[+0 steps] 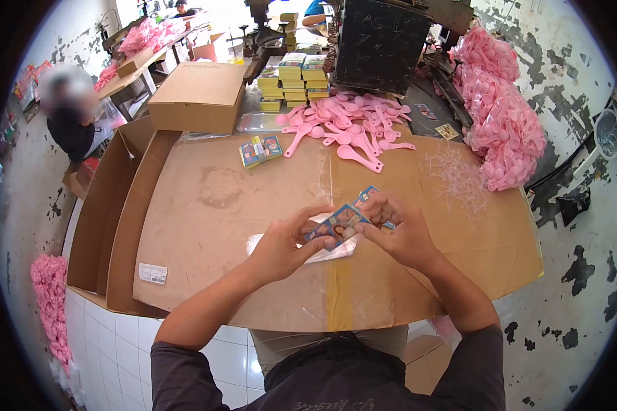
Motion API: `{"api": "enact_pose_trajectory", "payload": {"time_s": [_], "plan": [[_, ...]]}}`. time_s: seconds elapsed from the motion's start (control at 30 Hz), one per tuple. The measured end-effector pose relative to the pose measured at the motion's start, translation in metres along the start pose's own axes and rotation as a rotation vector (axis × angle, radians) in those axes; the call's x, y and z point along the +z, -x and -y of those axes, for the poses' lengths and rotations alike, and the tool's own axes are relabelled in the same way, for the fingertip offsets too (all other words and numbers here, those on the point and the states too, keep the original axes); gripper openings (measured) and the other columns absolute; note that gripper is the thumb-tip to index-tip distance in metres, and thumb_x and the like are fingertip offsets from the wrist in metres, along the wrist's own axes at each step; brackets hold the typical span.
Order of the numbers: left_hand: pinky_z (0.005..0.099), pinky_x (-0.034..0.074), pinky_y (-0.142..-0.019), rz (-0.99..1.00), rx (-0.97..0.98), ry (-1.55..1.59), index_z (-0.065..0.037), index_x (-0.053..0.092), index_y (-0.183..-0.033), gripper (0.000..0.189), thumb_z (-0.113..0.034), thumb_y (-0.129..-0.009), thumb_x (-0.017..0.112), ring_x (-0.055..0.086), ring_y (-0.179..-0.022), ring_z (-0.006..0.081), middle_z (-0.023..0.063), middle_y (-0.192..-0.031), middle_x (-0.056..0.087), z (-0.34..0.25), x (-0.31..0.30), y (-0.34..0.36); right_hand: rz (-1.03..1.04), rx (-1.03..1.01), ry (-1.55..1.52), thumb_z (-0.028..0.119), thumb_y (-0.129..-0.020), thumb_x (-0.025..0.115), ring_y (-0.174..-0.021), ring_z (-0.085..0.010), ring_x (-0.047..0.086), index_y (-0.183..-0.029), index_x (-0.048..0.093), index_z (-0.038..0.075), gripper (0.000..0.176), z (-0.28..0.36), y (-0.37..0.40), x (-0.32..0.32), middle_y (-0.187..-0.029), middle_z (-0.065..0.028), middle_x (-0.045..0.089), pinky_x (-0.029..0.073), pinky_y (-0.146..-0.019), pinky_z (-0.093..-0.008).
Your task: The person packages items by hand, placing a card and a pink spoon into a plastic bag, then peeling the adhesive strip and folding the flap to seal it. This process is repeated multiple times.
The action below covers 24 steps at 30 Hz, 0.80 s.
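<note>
A small blue printed card [341,228] with pictures on it is pinched between the fingers of my left hand [279,248] at its left end. My right hand [403,231] grips the same card near its upper right corner. Another blue card [368,194] shows behind the right fingers, partly hidden by them. Under the hands, clear plastic sleeves [341,253] lie on the cardboard tabletop [206,233]. Farther back lies a banded bundle of similar cards [260,151]. Beside it, pink plastic scoops [353,127] are heaped loosely.
Stacked card bundles [293,77] stand behind the scoops, near a closed cardboard box [195,97]. Bagged pink scoops [504,116] hang down at the right. Thin clear strips [459,179] lie scattered on the right side. An open carton [113,205] adjoins the left edge. Another person [72,120] sits at far left.
</note>
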State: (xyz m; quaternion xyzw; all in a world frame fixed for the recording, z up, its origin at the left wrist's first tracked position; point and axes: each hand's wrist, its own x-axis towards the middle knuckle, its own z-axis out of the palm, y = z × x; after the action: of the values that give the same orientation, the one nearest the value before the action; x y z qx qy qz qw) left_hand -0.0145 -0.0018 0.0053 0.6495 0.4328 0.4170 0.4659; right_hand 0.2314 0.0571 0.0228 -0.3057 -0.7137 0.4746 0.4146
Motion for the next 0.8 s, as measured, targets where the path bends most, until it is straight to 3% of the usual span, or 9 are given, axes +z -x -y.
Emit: {"api": "enact_pose_trajectory", "payload": {"time_s": [0.1,0.3,0.37,0.43,0.53,0.63,0.73,0.8], "plan": [[0.0284,0.057,-0.085,0.003,-0.049,0.112,-0.003,0.048,-0.147,0.051,-0.006,-0.1,0.068,0.071,-0.098,0.0116,0.0112,-0.105,0.076,-0.001,-0.003,-0.001,0.007,-0.066,0.193,0.005,-0.089,0.077,-0.075,-0.0112,0.064,-0.102,0.07,-0.001,0.016,0.007,-0.003,-0.003,-0.087,-0.0069,0.069,0.051,-0.065,-0.0255],[0.0252,0.054,-0.079,0.0,-0.104,0.172,-0.003,0.047,-0.147,0.05,-0.007,-0.102,0.066,0.066,-0.092,0.0066,0.0095,-0.101,0.076,-0.001,-0.005,0.0,0.418,-0.355,0.413,0.023,-0.099,0.067,-0.103,-0.027,0.065,-0.112,0.068,-0.001,0.027,-0.006,-0.038,-0.009,-0.111,-0.0154,0.067,0.053,-0.09,-0.04],[0.0249,0.055,-0.08,-0.021,-0.086,0.158,-0.002,0.047,-0.147,0.048,-0.007,-0.103,0.064,0.068,-0.094,0.0083,0.0098,-0.102,0.075,0.003,-0.007,-0.002,0.215,-0.16,0.49,0.03,-0.1,0.065,-0.112,-0.0304,0.062,-0.118,0.066,0.0,0.035,-0.038,-0.077,-0.024,-0.119,-0.0166,0.065,0.048,-0.1,-0.0439],[0.0247,0.055,-0.08,-0.018,-0.093,0.172,-0.002,0.047,-0.147,0.048,-0.007,-0.103,0.064,0.067,-0.092,0.0079,0.009,-0.1,0.074,0.007,-0.007,-0.004,0.086,-0.114,0.709,0.043,-0.098,0.065,-0.127,-0.0345,0.057,-0.134,0.061,0.004,0.053,-0.044,-0.12,-0.034,-0.136,-0.0189,0.059,0.043,-0.109,-0.0465],[0.0246,0.054,-0.08,0.0,-0.086,0.144,-0.002,0.047,-0.148,0.049,-0.007,-0.102,0.064,0.066,-0.091,0.0072,0.0077,-0.098,0.074,0.015,-0.007,-0.006,-0.024,-0.201,1.073,0.058,-0.095,0.062,-0.145,-0.0383,0.04,-0.149,0.051,0.009,0.074,-0.112,-0.185,-0.046,-0.155,-0.0214,0.044,0.029,-0.121,-0.0504],[0.0244,0.053,-0.081,0.023,-0.094,0.126,-0.002,0.047,-0.147,0.048,-0.008,-0.102,0.065,0.065,-0.092,0.0066,0.0071,-0.099,0.074,0.019,-0.008,-0.006,0.0,-0.077,1.072,0.07,-0.09,0.058,-0.154,-0.0435,0.02,-0.155,0.045,0.015,0.087,-0.131,-0.241,-0.035,-0.165,-0.022,0.028,0.017,-0.126,-0.0542],[0.024,0.053,-0.08,0.019,-0.099,0.152,-0.002,0.049,-0.146,0.047,-0.009,-0.103,0.065,0.064,-0.094,0.0057,0.0072,-0.101,0.073,0.022,-0.008,-0.006,0.004,0.105,1.082,0.073,-0.087,0.058,-0.154,-0.0471,0.018,-0.156,0.044,0.018,0.089,-0.124,-0.272,-0.022,-0.168,-0.0209,0.022,0.016,-0.125,-0.0557],[0.024,0.053,-0.079,0.016,-0.114,0.144,-0.001,0.05,-0.145,0.046,-0.01,-0.102,0.066,0.064,-0.094,0.0058,0.0073,-0.102,0.073,0.02,-0.008,-0.005,-0.004,0.122,1.119,0.076,-0.083,0.06,-0.153,-0.0487,0.019,-0.156,0.043,0.025,0.091,-0.136,-0.288,-0.019,-0.168,-0.0213,0.021,0.019,-0.124,-0.0579]]}}
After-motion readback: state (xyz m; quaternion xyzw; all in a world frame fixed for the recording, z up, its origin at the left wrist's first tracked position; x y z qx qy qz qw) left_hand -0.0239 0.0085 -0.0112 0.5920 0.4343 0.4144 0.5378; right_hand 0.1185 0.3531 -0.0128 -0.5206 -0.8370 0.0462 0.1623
